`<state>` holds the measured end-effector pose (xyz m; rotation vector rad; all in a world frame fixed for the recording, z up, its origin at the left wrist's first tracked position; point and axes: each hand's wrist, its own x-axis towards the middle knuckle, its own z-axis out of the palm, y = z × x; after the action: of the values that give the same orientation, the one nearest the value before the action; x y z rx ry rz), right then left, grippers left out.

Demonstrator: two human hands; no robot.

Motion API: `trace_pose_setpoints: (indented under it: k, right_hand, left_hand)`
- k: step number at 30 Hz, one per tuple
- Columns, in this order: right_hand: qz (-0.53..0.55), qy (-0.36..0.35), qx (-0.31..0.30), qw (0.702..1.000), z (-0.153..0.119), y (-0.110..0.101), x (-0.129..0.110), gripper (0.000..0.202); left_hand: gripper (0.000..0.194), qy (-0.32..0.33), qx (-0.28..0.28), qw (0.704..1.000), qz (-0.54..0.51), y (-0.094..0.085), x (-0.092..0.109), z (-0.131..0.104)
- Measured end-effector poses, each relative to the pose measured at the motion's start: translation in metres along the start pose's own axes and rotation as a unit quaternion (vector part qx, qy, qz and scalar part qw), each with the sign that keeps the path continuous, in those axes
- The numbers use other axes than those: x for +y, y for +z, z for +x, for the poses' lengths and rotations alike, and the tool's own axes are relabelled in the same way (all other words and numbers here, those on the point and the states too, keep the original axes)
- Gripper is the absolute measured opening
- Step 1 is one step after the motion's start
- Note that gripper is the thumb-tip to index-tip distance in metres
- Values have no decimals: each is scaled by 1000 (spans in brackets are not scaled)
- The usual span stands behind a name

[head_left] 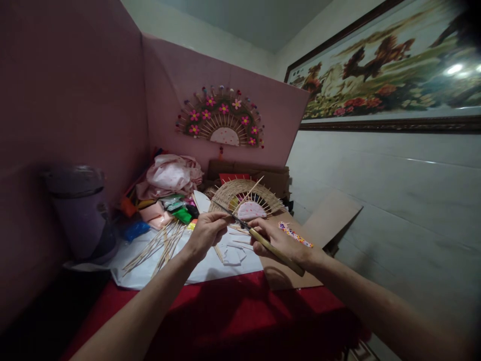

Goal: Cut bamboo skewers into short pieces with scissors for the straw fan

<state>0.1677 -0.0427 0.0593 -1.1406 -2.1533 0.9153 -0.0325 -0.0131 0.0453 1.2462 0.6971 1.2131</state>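
Note:
My left hand [212,230] is closed in a pinch on a thin wooden stick [250,193], which slants up to the right. My right hand [280,240] is wrapped round the wooden handle of a knife [280,253]. The knife's narrow dark blade points up and left and crosses close by my left fingertips. Whether the blade touches the stick, I cannot tell. Just behind both hands stands a half-round fan [229,189] of straw and sticks with a pale spotted centre. Cut white pieces [233,254] and loose sticks [165,248] lie below and to the left.
White sheeting [131,278] and a brown board [293,281] cover part of the red tablecloth [225,306]. Coloured packets [182,214] and pink cloth [175,173] are heaped at the back left. A lilac container [80,215] stands far left. A flowered fan [224,108] hangs on the pink panel behind.

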Motion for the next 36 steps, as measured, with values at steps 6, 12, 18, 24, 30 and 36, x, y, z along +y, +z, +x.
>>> trace_pose_setpoints:
  k: [6, 12, 18, 24, 30, 36]
  right_hand:
    - [-8, 0, 5, 1000, 1, 2, 1, 67]
    - [-30, 9, 16, 999, 2, 4, -1, 56]
    - [-29, 35, 38, 998, 1, 10, -11, 49]
    - [0, 31, 53, 998, -1, 18, -18, 45]
    - [0, 7, 46, 999, -1, 15, -14, 48]
    - [-13, -52, 39, 998, 2, 15, -10, 54]
  left_hand:
    - [21, -2, 4, 1000, 4, -2, -1, -1]
    - [19, 2, 23, 999, 24, 0, 1, 0]
    - [18, 9, 25, 999, 48, -2, 4, -1]
    - [15, 7, 14, 999, 39, -7, 5, 0]
    - [17, -18, -40, 999, -29, -12, 5, 1]
    - [17, -155, -187, 957, -162, -26, 6, 1]
